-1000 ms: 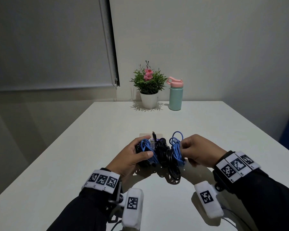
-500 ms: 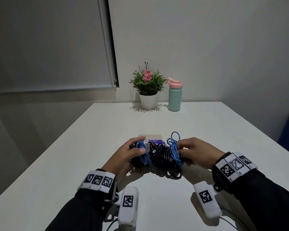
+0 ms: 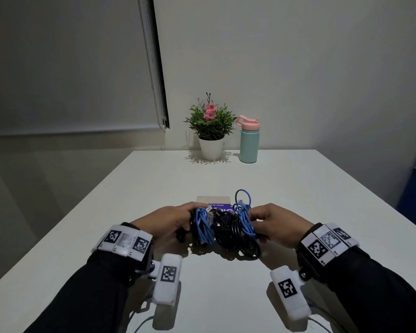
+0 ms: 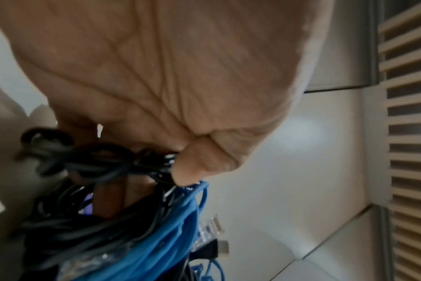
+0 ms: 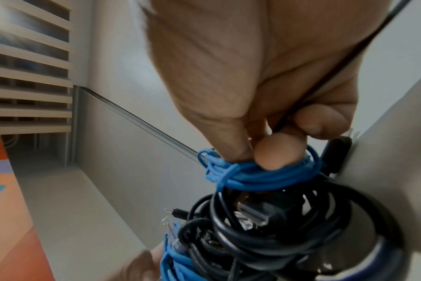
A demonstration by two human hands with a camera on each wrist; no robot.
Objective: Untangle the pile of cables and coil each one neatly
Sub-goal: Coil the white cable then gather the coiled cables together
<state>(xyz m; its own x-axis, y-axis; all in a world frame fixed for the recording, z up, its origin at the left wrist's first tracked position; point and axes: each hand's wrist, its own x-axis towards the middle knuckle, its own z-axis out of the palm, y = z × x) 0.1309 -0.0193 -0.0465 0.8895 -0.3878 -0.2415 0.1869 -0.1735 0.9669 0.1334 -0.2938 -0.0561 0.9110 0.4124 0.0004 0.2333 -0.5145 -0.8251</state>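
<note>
The cable pile, a knot of thin blue cable and thicker glossy black cable, sits at lower centre of the head view on the smooth white table, clamped at its ends by both hands. The left hand is curled round the left end, and the right hand pinches blue loops between thumb and fingertips. Judged best practice: locate a clear plastic plug, keep the pull light, and feed that end back through the loops rather than tightening them.
</note>
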